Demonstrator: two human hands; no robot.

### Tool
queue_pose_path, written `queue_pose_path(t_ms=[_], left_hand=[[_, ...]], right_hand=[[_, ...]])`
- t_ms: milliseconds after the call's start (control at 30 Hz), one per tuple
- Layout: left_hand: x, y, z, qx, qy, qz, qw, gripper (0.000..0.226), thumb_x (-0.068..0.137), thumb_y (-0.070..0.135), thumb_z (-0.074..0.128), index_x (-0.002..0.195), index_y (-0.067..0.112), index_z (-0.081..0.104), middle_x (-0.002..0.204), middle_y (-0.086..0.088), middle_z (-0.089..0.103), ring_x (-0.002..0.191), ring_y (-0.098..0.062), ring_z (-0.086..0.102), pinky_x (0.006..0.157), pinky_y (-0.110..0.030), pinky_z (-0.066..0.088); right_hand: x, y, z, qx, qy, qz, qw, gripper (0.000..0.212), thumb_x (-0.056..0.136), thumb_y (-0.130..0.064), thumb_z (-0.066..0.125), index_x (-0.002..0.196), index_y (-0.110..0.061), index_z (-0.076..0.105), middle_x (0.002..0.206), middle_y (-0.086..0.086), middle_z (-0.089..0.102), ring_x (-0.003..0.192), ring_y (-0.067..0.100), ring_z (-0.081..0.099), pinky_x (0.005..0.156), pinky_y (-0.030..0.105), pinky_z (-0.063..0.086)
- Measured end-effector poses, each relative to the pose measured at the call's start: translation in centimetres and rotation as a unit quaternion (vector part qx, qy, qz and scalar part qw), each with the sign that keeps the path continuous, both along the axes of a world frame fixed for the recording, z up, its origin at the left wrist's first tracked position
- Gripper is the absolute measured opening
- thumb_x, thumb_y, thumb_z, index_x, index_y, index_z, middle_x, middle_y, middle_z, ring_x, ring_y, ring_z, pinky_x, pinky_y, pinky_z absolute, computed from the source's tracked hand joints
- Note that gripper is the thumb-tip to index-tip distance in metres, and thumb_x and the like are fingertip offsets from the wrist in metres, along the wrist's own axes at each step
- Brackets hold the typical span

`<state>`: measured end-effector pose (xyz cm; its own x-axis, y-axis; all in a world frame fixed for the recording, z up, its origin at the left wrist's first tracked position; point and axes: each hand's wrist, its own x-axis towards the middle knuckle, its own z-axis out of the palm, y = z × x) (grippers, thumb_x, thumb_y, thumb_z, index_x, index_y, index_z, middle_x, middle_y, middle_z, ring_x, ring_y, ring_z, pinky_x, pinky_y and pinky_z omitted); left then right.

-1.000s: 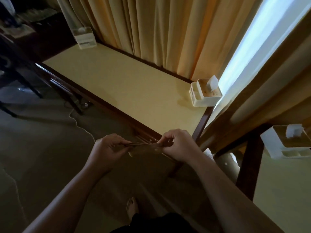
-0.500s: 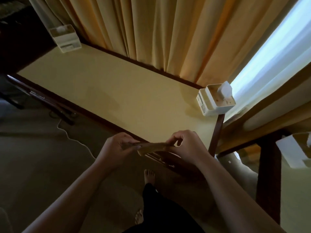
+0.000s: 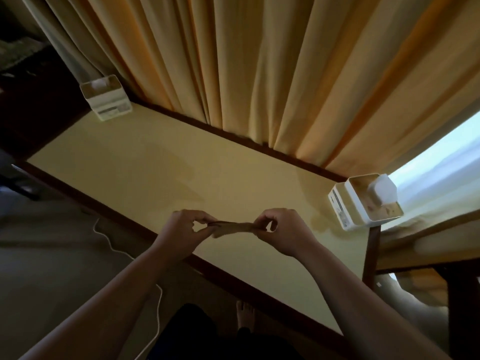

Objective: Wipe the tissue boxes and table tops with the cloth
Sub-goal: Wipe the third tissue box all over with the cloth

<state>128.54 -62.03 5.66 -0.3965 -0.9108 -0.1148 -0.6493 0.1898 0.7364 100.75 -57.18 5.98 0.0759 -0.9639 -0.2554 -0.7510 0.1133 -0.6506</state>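
Both grips pinch the cloth [image 3: 232, 228] taut, left hand [image 3: 185, 233], right hand [image 3: 281, 231], above bench [image 3: 155, 165]; wiping not begun, next lower it flat.

Curtained room, long table [image 3: 207, 178], tissue boxes [image 3: 105, 100]

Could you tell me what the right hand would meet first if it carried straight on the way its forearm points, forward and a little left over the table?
Probably only bare table top, then the curtain behind it. The right hand pinches the cloth above the surface; both tissue boxes sit off to the sides, though depth is unclear.
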Motion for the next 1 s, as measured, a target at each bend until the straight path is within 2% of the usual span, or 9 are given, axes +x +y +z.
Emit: queue_pose_path(t_ms=[100,233,400,567,667,733,800,867,1000], left_hand=[[0.8,-3.7,-0.6,0.010,0.001,-0.028,1.000,0.026,0.090,0.024,0.079,0.094,0.050,0.075,0.092,0.035,0.071,0.097,0.009,0.063,0.078,-0.019,0.048],[2.2,-7.9,-2.1,0.037,-0.036,-0.107,0.993,0.012,0.090,0.027,0.079,0.092,0.039,0.079,0.091,0.029,0.072,0.095,0.008,0.062,0.077,-0.019,0.047],[5.0,-11.9,-3.5,0.084,-0.070,-0.200,0.974,0.007,0.088,0.036,0.080,0.094,0.032,0.082,0.085,0.017,0.074,0.089,0.003,0.065,0.069,-0.007,0.042],[7.2,-14.2,-5.7,0.182,-0.125,-0.280,0.934,0.005,0.085,0.029,0.082,0.089,0.026,0.081,0.080,0.010,0.075,0.079,-0.002,0.069,0.071,-0.023,0.051],[7.4,-15.1,-7.8,0.208,-0.111,-0.264,0.935,0.008,0.087,0.025,0.081,0.091,0.030,0.078,0.085,0.010,0.075,0.080,0.001,0.069,0.075,-0.027,0.054],[6.8,-15.6,-9.0,0.195,-0.098,-0.214,0.952,0.017,0.090,0.024,0.078,0.105,0.033,0.074,0.097,0.013,0.073,0.082,0.001,0.067,0.077,-0.027,0.052],[5.8,-16.2,-9.7,0.171,-0.107,-0.178,0.963,0.031,0.093,0.029,0.075,0.123,0.031,0.067,0.110,0.011,0.068,0.090,-0.009,0.064,0.078,-0.027,0.049],[4.5,-16.6,-10.0,0.169,-0.104,-0.173,0.965,0.037,0.094,0.031,0.074,0.130,0.029,0.064,0.116,0.010,0.065,0.095,-0.014,0.062,0.078,-0.027,0.045],[1.2,-16.7,-10.1,0.177,-0.091,-0.192,0.961,0.041,0.090,0.028,0.077,0.129,0.026,0.066,0.114,0.009,0.066,0.093,-0.017,0.064,0.076,-0.024,0.043]], right_hand=[[0.8,-2.7,-0.7,-0.004,0.027,-0.007,1.000,0.011,0.091,-0.039,0.079,0.101,-0.037,0.079,0.091,-0.021,0.066,0.084,0.004,0.060,0.076,0.033,0.056],[2.6,-4.3,-1.8,0.050,0.028,-0.030,0.998,0.018,0.092,-0.048,0.078,0.105,-0.035,0.079,0.092,-0.020,0.071,0.083,0.001,0.066,0.078,0.030,0.058],[6.4,-4.2,-4.2,0.103,0.017,-0.069,0.992,0.019,0.091,-0.049,0.079,0.102,-0.034,0.080,0.091,-0.018,0.074,0.084,-0.001,0.067,0.080,0.026,0.059],[10.0,-4.2,-6.1,0.184,-0.013,-0.072,0.980,0.022,0.087,-0.042,0.085,0.100,-0.025,0.083,0.092,-0.010,0.078,0.083,0.002,0.070,0.070,0.013,0.047],[11.4,-4.2,-7.1,0.174,0.019,-0.135,0.975,0.020,0.088,-0.043,0.082,0.103,-0.029,0.080,0.098,-0.010,0.078,0.091,0.007,0.072,0.075,0.024,0.052],[11.6,-3.9,-7.8,0.177,0.057,-0.183,0.965,0.034,0.089,-0.051,0.077,0.118,-0.035,0.072,0.103,-0.011,0.076,0.098,0.010,0.071,0.078,0.029,0.053],[11.3,-3.3,-8.2,0.186,0.057,-0.222,0.955,0.050,0.090,-0.056,0.073,0.135,-0.039,0.060,0.105,-0.014,0.072,0.100,0.010,0.069,0.080,0.030,0.052],[10.5,-2.6,-8.0,0.178,0.033,-0.267,0.946,0.053,0.091,-0.057,0.071,0.139,-0.041,0.057,0.101,-0.016,0.072,0.094,0.006,0.068,0.082,0.031,0.054],[8.2,-0.2,-6.9,0.145,0.005,-0.335,0.931,0.042,0.095,-0.049,0.073,0.134,-0.037,0.063,0.093,-0.018,0.072,0.077,-0.003,0.063,0.076,0.029,0.052]])
